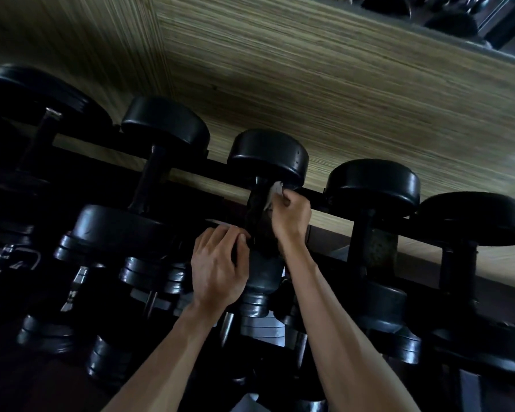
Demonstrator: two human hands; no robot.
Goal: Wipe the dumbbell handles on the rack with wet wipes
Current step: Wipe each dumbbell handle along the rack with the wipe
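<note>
Two bare hands work at the middle dumbbell of a row lying across the black rack, which stands against a wood-grain wall. The right hand pinches a crumpled white wet wipe in curled fingers and holds it against the far end of the dark handle, just under the upper weight head. The left hand has its fingers curled around the near end of that handle, beside the lower head. More dumbbells sit on either side and on a tier below.
</note>
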